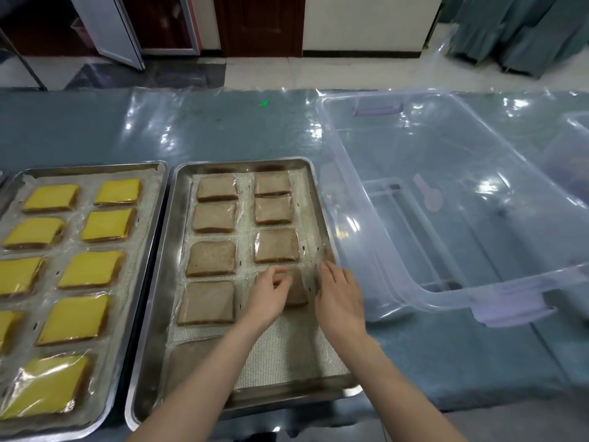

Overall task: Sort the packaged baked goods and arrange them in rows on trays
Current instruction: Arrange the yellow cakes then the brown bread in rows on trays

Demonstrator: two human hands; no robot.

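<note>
Blue table (223,129) under clear film. I log seven wrapped brown slices (212,260) in two columns on the middle tray (175,218). An eighth brown packet (297,293) sits at the right column's fourth place. Left hand (271,293) curls its fingers onto the packet, grasping it. Right hand (341,298) lies straight-fingered against the wrapper edge; I cannot tell whether it pinches. Yellow cakes (111,224) fill the left tray (95,167).

place: bakery packing room | evidence: steel trays (149,346), wrapped bread (213,262), plastic-covered table (223,129)
</note>
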